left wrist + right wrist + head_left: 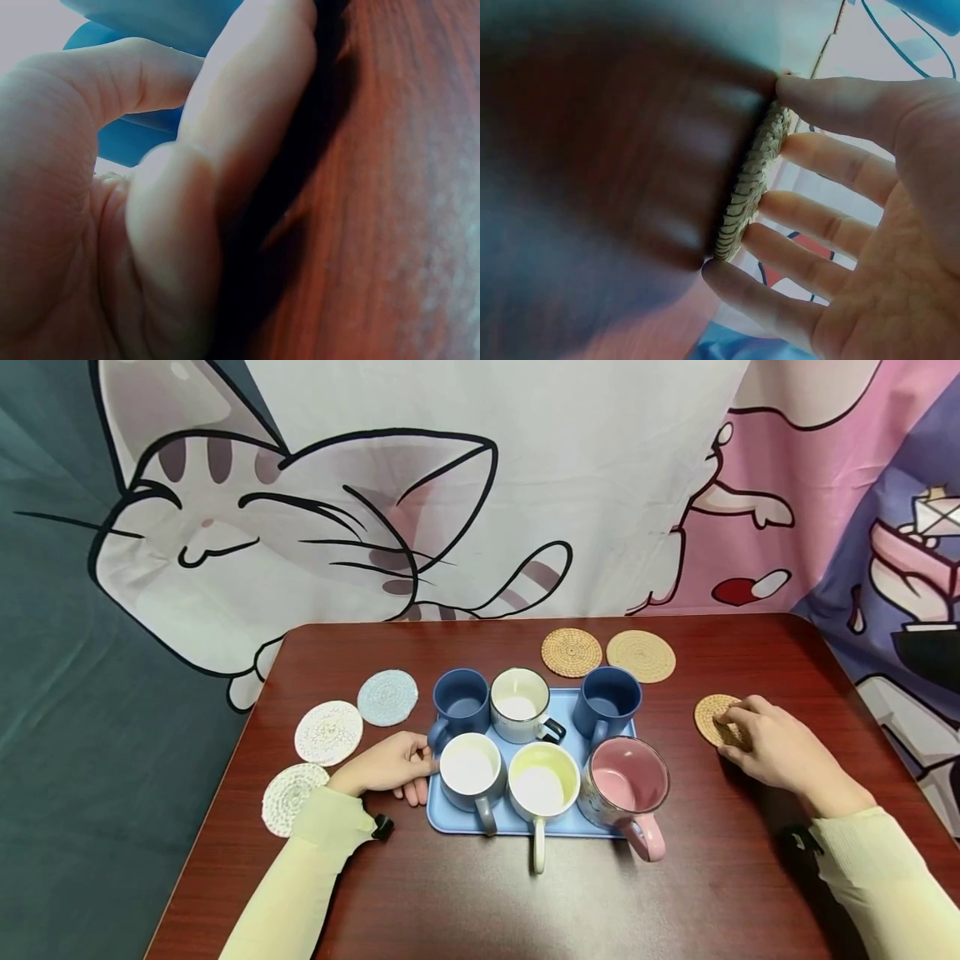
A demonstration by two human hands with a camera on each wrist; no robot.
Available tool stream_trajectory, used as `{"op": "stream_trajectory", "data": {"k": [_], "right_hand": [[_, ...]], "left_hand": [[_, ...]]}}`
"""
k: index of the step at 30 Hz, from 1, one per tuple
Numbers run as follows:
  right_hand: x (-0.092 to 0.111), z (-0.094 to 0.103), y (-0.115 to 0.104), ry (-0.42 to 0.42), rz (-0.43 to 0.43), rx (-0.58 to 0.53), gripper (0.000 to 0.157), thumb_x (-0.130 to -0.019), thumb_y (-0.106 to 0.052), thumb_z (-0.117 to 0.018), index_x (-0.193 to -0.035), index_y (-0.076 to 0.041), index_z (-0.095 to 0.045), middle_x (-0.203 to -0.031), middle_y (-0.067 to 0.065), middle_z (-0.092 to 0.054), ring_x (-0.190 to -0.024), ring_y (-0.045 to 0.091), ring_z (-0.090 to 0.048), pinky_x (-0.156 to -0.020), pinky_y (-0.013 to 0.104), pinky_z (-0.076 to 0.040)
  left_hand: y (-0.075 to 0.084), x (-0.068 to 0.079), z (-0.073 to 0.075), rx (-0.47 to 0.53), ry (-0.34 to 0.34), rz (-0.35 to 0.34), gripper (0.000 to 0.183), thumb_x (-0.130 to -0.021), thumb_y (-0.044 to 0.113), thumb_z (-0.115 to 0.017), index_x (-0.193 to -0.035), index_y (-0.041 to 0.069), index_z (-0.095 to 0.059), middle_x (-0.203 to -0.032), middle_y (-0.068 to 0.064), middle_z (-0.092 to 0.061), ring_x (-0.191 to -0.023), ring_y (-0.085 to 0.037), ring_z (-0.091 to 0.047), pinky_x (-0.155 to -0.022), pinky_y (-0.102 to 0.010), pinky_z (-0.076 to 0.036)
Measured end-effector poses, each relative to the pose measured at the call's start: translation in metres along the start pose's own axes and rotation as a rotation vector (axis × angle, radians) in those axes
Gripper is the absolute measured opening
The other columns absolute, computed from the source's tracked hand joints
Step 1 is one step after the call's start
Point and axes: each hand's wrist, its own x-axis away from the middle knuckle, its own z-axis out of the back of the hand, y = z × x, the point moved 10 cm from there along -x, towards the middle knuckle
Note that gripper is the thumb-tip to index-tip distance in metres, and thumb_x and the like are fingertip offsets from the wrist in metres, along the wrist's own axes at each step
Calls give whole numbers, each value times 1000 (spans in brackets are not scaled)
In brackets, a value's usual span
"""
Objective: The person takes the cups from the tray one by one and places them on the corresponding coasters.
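A round tan woven coaster (712, 718) lies flat on the reddish-brown wooden table (487, 902), to the right of the light-blue rectangular tray (444, 818) and level with the tray's far half. The right hand (783, 752) is on it: its fingers are spread over the disc, the thumb at one side of the rim and the little finger at the opposite side, so they grasp it across its width. Being round, the coaster has no long axis to line up with; it sits directly under the fingertips, on the tray side of the palm. The right hand is the near one, with the tray between it and the left.

At the tray's left edge the left hand (390, 764) pinches the rim between thumb and finger, as far as the left wrist view shows.

The tray carries two dark-blue mugs (609, 693), a white dark-rimmed mug (517, 697), a grey mug with a white inside (470, 767), a pale-yellow mug (543, 781) and a pink mug (626, 777). Left of the tray lie a light-blue round coaster (387, 697) and two white round coasters (328, 732); beyond its far edge, toward the right, lie two straw-coloured round coasters (641, 656).
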Motion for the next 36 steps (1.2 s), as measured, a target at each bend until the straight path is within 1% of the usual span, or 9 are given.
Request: {"op": "stream_trajectory", "data": {"k": [6,12,19,30,36], "right_hand": [[-16,-1,4,-16,1,-9,40,-66,-9,-88,-102,-2,-71,-96,19,-63,-77,38,-64,-72,58,-51],[-33,-8,15,-58,-45,-22,40,-70,-10,-85,-106,0,-70,-100,23,-63,-83,43,-65,-76,61,-51],[-51,-15,25,-109,-98,-20,39,-74,-11,-83,-109,0,-68,-103,25,-62,-86,43,-64,-79,62,-50],[-71,-21,42,-156,-167,-34,40,-81,-13,-79,-115,2,-66,-110,30,-59,-91,48,-64,-81,65,-49],[-78,-25,51,-196,-209,-37,41,-83,-15,-78,-118,2,-65,-111,30,-57,-91,47,-62,-83,66,-49]], "left_hand": [[1,1,0,-6,2,1,28,-104,31,-61,-93,6,-60,-67,-8,-76,-58,-23,-75,-46,-23,-52],[-1,1,0,-6,3,1,28,-104,31,-62,-92,6,-60,-67,-9,-76,-58,-24,-75,-46,-23,-52],[-1,0,0,-1,-2,0,29,-104,32,-61,-93,6,-61,-67,-8,-76,-59,-25,-75,-46,-23,-52],[-1,-1,1,-7,4,-4,28,-104,31,-60,-91,6,-60,-67,-8,-76,-58,-25,-75,-46,-24,-52],[-1,-1,0,-10,5,-1,28,-104,32,-61,-93,6,-61,-67,-8,-76,-58,-24,-75,-46,-25,-53]]}}
